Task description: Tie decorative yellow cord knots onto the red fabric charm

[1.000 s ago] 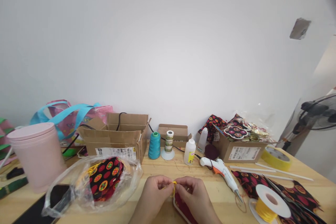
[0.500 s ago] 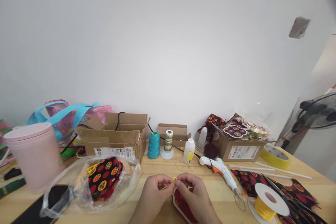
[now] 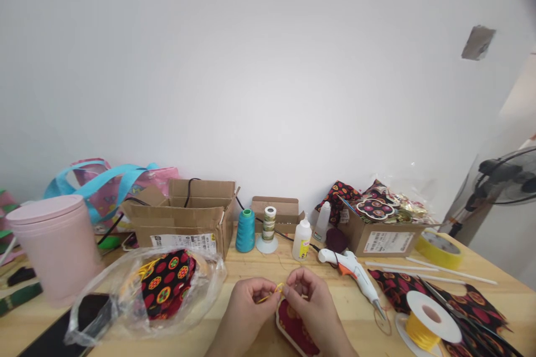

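Note:
Low in the middle of the view, both hands meet over the table. My left hand [image 3: 253,308] is closed in a pinch on a yellow cord [image 3: 268,296]. Fingertip to fingertip with it, my right hand [image 3: 312,304] also pinches the cord, which loops up a little between the thumbs. Beneath the right hand is a dark red fabric piece with a pale scalloped edge [image 3: 292,323]; the hand hides part of it. Whether the cord is fastened to that piece I cannot tell.
A white glue gun [image 3: 354,273], a spool of yellow cord [image 3: 431,321] and patterned fabric [image 3: 481,307] lie to the right. Glue bottles [image 3: 302,241] and a teal thread cone [image 3: 245,232] stand behind. Left are a plastic bag [image 3: 205,290], a cardboard box [image 3: 180,226] and a pink canister [image 3: 54,251].
My right hand has shifted slightly right and up, its fingers rising a little. More of the dark red piece shows below. My left hand stays nearly in place on the cord.

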`<state>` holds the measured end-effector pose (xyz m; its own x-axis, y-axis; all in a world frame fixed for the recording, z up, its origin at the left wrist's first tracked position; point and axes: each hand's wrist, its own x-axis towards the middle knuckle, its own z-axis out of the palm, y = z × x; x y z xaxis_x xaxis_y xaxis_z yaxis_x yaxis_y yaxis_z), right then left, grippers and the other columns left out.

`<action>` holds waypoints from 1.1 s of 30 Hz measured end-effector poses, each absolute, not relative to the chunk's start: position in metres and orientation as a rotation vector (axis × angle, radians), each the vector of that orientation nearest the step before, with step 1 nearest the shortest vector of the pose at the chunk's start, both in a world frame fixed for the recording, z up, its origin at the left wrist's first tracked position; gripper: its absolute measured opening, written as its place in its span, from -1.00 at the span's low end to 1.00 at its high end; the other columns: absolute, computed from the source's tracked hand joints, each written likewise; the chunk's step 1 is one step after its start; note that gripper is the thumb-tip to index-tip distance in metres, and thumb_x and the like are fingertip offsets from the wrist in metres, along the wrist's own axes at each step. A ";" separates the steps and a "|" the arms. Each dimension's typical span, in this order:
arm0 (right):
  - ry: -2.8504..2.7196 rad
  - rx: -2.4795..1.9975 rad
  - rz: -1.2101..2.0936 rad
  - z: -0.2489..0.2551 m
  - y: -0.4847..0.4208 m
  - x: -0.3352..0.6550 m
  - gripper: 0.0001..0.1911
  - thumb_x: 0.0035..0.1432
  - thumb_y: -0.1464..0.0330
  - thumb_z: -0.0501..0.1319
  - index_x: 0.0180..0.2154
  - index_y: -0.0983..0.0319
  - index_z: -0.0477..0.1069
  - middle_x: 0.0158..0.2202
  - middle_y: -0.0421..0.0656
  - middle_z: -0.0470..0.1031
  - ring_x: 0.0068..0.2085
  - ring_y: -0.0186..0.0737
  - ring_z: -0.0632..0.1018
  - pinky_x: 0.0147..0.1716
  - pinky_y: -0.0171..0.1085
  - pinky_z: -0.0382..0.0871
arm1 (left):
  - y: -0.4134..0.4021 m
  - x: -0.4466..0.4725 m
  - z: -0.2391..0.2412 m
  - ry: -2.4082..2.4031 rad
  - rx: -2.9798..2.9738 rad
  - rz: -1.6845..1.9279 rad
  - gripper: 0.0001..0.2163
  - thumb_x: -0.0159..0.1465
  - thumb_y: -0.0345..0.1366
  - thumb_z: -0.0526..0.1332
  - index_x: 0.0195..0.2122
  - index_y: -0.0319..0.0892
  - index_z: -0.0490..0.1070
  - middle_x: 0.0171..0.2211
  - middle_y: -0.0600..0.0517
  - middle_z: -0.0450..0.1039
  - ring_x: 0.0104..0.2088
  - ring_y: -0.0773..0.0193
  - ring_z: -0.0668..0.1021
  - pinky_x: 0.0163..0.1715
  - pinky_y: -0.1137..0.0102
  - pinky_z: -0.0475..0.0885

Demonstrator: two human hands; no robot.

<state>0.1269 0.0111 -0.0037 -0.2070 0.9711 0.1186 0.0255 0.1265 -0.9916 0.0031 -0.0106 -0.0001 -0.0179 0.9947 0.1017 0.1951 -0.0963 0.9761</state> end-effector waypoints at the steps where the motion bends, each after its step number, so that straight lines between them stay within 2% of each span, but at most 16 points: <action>1: -1.473 -1.062 1.217 -0.003 0.010 0.127 -0.91 -0.15 0.39 0.14 -0.53 0.28 0.24 -0.69 -0.32 0.19 -0.67 -0.46 0.19 -0.71 -0.45 0.04 | -0.011 0.003 0.000 1.333 1.421 1.200 -0.84 -0.03 -0.30 0.15 -0.56 -0.29 0.45 -0.61 0.02 0.44 -0.56 0.32 0.39 -0.55 0.48 0.26; 3: -1.560 -1.105 1.121 -0.003 0.009 0.128 -0.95 -0.12 0.42 0.11 -0.54 0.29 0.30 -0.67 -0.29 0.23 -0.65 -0.43 0.23 -0.69 -0.44 0.07 | -0.011 0.003 0.000 1.340 1.427 1.193 -0.84 -0.02 -0.30 0.14 -0.57 -0.30 0.44 -0.62 0.03 0.43 -0.57 0.33 0.38 -0.56 0.48 0.24; 6: -1.698 -1.102 0.937 -0.004 0.006 0.129 -0.88 -0.09 0.45 0.08 -0.51 0.27 0.38 -0.58 -0.22 0.34 -0.55 -0.36 0.32 -0.59 -0.41 0.15 | -0.011 0.002 0.001 1.341 1.411 1.194 -0.84 -0.03 -0.31 0.15 -0.57 -0.30 0.44 -0.63 0.04 0.41 -0.57 0.34 0.37 -0.56 0.48 0.24; 9: -1.748 -1.103 0.895 -0.004 0.006 0.130 -0.85 -0.05 0.43 0.07 -0.50 0.25 0.41 -0.54 -0.20 0.39 -0.50 -0.33 0.36 -0.54 -0.40 0.18 | -0.010 0.002 0.001 1.331 1.383 1.200 -0.84 -0.04 -0.30 0.16 -0.57 -0.30 0.43 -0.62 0.04 0.41 -0.56 0.33 0.37 -0.54 0.48 0.24; 13: -1.762 -1.118 0.894 -0.004 0.006 0.131 -0.83 -0.03 0.37 0.08 -0.51 0.26 0.41 -0.54 -0.19 0.39 -0.51 -0.33 0.35 -0.54 -0.39 0.18 | -0.009 0.002 0.000 1.302 1.352 1.198 -0.83 -0.04 -0.28 0.17 -0.59 -0.30 0.43 -0.66 0.07 0.38 -0.58 0.35 0.36 -0.57 0.49 0.22; 18: -1.786 -1.110 0.780 -0.004 0.007 0.131 -0.85 -0.07 0.41 0.10 -0.60 0.27 0.36 -0.60 -0.23 0.30 -0.56 -0.37 0.29 -0.57 -0.40 0.12 | -0.008 0.002 -0.002 1.231 1.286 1.180 -0.82 -0.06 -0.25 0.20 -0.65 -0.29 0.41 -0.70 0.12 0.32 -0.62 0.42 0.30 -0.61 0.53 0.16; 22: -1.581 -1.088 1.016 -0.003 0.010 0.131 -0.83 -0.04 0.32 0.10 -0.57 0.28 0.31 -0.63 -0.26 0.25 -0.59 -0.39 0.27 -0.62 -0.41 0.13 | -0.006 -0.001 0.000 1.181 1.144 1.119 -0.77 -0.08 -0.17 0.20 -0.59 -0.28 0.43 -0.80 0.23 0.12 -0.76 0.54 0.10 -0.74 0.55 -0.04; 26: -1.332 -0.996 1.191 -0.001 0.015 0.134 -0.77 -0.09 0.23 0.14 -0.55 0.27 0.28 -0.65 -0.30 0.18 -0.61 -0.42 0.23 -0.66 -0.45 0.12 | -0.006 -0.003 0.003 1.203 0.959 1.118 -0.70 -0.20 -0.08 0.25 -0.63 -0.26 0.39 -0.87 0.29 -0.04 -0.81 0.57 -0.07 -0.78 0.52 -0.22; 31: -1.103 -0.840 1.451 -0.003 0.017 0.137 -0.78 -0.06 0.22 0.14 -0.50 0.26 0.26 -0.47 -0.19 0.34 -0.39 -0.33 0.36 -0.52 -0.42 0.26 | -0.007 -0.002 0.006 1.262 0.952 1.125 -0.67 -0.23 -0.05 0.26 -0.62 -0.27 0.41 -0.91 0.29 -0.02 -0.83 0.56 -0.05 -0.80 0.53 -0.22; 33: -1.032 -0.782 1.548 -0.005 0.017 0.137 -0.79 -0.02 0.23 0.12 -0.49 0.25 0.23 -0.46 -0.19 0.37 -0.40 -0.35 0.37 -0.47 -0.41 0.27 | -0.007 -0.002 0.006 1.292 0.990 1.128 -0.70 -0.22 -0.08 0.27 -0.62 -0.26 0.42 -0.90 0.27 0.05 -0.83 0.55 0.01 -0.81 0.54 -0.12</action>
